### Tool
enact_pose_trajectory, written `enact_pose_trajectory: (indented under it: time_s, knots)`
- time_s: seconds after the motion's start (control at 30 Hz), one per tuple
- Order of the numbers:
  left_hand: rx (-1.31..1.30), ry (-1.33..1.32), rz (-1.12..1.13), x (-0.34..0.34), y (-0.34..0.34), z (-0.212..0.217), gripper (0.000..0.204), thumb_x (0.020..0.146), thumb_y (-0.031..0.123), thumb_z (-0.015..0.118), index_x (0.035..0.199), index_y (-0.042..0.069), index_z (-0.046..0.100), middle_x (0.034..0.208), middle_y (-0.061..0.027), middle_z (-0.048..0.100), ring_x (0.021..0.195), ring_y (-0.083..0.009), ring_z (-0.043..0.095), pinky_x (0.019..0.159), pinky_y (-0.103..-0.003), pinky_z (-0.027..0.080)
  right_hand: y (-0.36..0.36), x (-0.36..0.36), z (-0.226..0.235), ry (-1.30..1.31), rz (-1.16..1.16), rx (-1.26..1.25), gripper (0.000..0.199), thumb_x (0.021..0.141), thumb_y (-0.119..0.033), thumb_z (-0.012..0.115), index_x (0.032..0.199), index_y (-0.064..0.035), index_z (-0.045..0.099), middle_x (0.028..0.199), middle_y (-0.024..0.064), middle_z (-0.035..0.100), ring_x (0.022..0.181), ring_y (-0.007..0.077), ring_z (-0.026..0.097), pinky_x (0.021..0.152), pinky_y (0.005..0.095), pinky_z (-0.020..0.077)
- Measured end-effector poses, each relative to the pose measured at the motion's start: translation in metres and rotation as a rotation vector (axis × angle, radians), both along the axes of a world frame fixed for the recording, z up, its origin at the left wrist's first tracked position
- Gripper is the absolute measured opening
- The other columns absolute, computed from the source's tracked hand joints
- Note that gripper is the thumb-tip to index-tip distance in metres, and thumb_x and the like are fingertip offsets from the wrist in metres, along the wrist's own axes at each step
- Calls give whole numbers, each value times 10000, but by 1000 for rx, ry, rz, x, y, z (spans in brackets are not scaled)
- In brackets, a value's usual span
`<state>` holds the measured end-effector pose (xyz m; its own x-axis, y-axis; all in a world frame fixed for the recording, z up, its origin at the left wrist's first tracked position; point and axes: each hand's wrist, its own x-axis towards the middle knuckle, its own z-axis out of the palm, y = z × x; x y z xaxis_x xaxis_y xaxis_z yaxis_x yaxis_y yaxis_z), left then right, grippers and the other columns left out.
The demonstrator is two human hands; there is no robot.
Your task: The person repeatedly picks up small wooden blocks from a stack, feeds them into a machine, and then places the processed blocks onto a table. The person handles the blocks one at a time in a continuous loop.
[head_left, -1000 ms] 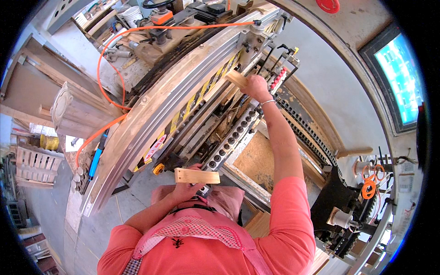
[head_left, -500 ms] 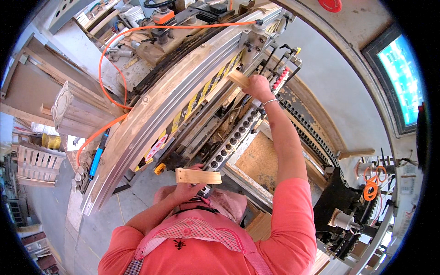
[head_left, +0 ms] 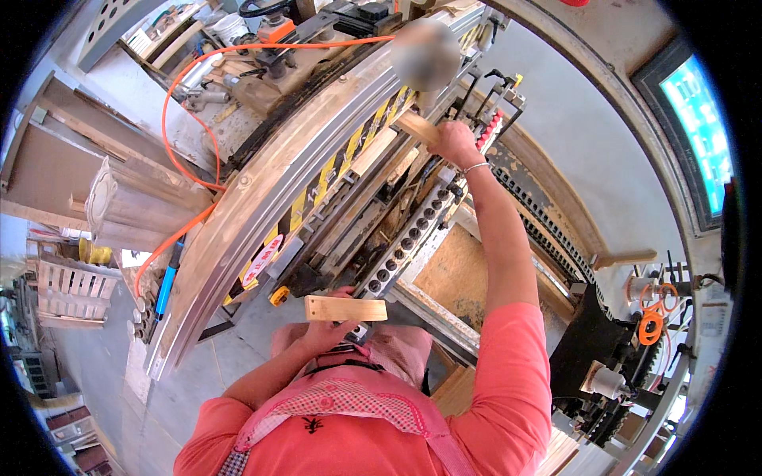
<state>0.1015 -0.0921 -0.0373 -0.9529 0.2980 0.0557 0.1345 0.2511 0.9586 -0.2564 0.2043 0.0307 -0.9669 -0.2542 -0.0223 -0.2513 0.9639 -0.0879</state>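
Note:
Close to my waist, my left hand [head_left: 327, 333] is closed around a short rectangular wooden block [head_left: 346, 309] with small dark holes near one end. My right arm stretches far forward over the machine. At its end my right hand [head_left: 457, 145] grips another pale wooden block [head_left: 417, 127], whose free end points left toward the yellow-and-black striped rail [head_left: 329, 190]. Whether that block rests on the machine I cannot tell. Below the right hand runs a metal bar with a row of round black knobs [head_left: 409, 234].
A long curved metal-and-wood beam [head_left: 230, 230] flanks the machine on the left, with an orange hose [head_left: 171, 135] looping over it. A lit screen [head_left: 698, 131] stands at the right. Black cable chain [head_left: 548, 230] and a particle board panel [head_left: 452, 270] lie right of centre.
My view has shifted slightly. Both hands keep hold of their wooden blocks; the right hand's block sits at nearly the same place by the striped rail.

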Motion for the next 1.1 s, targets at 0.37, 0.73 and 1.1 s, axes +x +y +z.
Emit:
enact_pose_trajectory:
  time_s: [0.37,0.73,1.1]
  knots:
    - [20,-34,23,-2,3,12,458,718,58,701,1104,26,456,1185,-162,482,1115,-277,475,903,-373,396,-3,2,-1,36,6,-36,385,600,-363,723,788,-33,662,808,154,639,790,317,621,717,396,513]
    - [-65,-11,8,-7,7,33,424,728,64,691,1090,26,473,1113,-137,496,1127,-302,470,904,-390,393,-4,-3,-6,45,-31,-9,383,623,-377,682,796,-36,666,809,144,645,792,301,629,713,392,518]
    - [-77,-128,21,-8,8,42,448,727,98,707,1102,21,476,1192,-172,482,1112,-278,478,912,-378,392,-10,1,2,11,-54,11,377,636,-375,672,802,-36,670,839,156,649,803,308,635,717,389,522]
